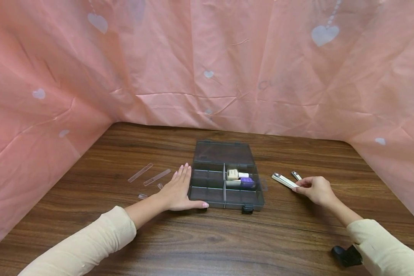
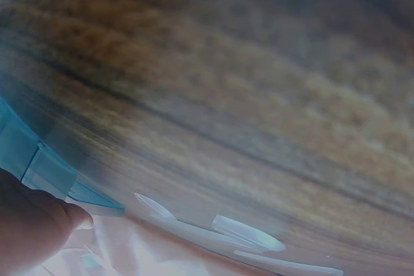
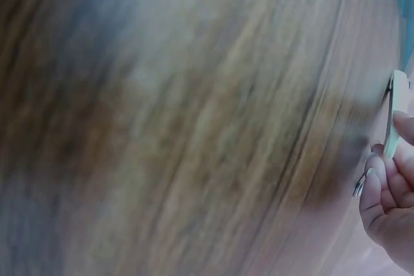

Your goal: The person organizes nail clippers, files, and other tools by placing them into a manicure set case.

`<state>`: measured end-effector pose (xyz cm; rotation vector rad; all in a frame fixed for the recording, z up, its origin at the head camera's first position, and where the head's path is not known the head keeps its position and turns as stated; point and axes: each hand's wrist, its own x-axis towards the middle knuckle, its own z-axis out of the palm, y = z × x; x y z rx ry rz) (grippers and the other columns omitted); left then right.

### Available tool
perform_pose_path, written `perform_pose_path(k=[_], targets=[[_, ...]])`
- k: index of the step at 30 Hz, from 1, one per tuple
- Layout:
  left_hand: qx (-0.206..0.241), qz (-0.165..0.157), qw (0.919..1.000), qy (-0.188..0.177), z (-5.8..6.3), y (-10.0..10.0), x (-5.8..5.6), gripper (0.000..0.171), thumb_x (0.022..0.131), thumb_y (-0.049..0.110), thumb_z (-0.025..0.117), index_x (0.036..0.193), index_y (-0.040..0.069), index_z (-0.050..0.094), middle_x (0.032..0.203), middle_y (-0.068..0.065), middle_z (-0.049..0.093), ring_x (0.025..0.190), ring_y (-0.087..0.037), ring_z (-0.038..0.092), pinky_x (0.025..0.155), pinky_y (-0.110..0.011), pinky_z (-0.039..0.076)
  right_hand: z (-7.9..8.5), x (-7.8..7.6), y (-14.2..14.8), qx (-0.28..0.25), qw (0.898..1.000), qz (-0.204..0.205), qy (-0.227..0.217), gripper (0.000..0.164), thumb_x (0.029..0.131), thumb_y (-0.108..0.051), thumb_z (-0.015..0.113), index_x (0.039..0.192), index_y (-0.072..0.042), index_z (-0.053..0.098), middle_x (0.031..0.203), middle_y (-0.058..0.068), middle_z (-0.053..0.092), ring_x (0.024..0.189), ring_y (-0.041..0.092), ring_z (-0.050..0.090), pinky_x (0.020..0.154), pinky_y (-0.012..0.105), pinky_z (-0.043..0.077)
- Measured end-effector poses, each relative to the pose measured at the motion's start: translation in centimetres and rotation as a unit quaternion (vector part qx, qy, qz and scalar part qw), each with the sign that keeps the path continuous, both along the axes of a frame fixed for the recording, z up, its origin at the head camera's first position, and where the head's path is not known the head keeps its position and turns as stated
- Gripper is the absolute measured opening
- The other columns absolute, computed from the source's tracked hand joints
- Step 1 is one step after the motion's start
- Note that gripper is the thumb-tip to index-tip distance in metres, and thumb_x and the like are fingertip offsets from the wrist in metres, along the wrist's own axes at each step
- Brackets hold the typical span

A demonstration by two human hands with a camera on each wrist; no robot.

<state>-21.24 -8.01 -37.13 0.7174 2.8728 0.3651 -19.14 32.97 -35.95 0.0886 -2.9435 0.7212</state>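
Note:
A dark translucent compartment box [image 1: 207, 204] lies on the wooden table with its lid [image 1: 224, 152] folded back. My left hand [image 1: 177, 193] rests against its left side, fingers straight and thumb along the front edge. Inside the right middle compartment lie a cream nail polish bottle [image 1: 232, 174] and a purple one [image 1: 247, 183]. To the right of the box, my right hand [image 1: 317, 190] pinches the near end of a white nail clipper [image 1: 283, 180] between thumb and fingers. Just beyond those fingers lies a smaller nail clipper [image 1: 295, 175], partly hidden by the hand.
Left of the box lie two clear strips [image 1: 140, 172] and small clear pieces [image 1: 142, 196]. A black object [image 1: 346, 256] is by the right sleeve. Pink curtains [image 1: 227, 76] with hearts hang around the table's back and sides.

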Motion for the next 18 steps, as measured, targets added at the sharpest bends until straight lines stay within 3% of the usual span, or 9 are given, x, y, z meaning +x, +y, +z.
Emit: perform_pose_path(k=[18], targets=[[-0.005, -0.001, 1.0, -0.001, 0.13, 0.0, 0.07, 0.122, 0.071, 0.079, 0.049, 0.147, -0.002, -0.002, 0.155, -0.02, -0.007, 0.144, -0.031, -0.005, 0.118, -0.043, 0.005, 0.84, 0.32, 0.27, -0.017, 1.0, -0.018, 0.0, 0.027, 0.079, -0.023, 0.073, 0.088, 0.003, 0.072, 0.078, 0.011, 0.072, 0.07, 0.005, 0.054, 0.058, 0.02, 0.041]])
